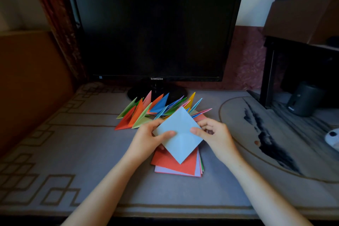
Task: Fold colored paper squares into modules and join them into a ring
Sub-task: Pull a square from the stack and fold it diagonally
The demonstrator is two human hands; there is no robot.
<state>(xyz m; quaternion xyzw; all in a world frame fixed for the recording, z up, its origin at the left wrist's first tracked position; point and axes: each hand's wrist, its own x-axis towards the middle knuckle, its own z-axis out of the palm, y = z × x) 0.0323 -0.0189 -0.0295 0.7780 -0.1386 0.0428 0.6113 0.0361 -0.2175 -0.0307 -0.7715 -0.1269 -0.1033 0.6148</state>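
Note:
A light blue paper square [178, 135] is held corner-down like a diamond above the desk, with a faint crease across its middle. My left hand [149, 134] pinches its left side, thumb on top. My right hand [213, 132] pinches its right corner, thumb on the front. Under it lies a stack of flat paper squares [180, 166] with a red sheet on top. Behind them stands a row of several folded triangular modules [156, 110] in red, orange, green, blue, yellow and pink.
A black monitor [156, 29] on its stand fills the back of the desk. The grey patterned desk mat [73, 152] covers the surface. A dark cylindrical speaker [302, 99] and a black shelf with a cardboard box [308, 11] stand at right.

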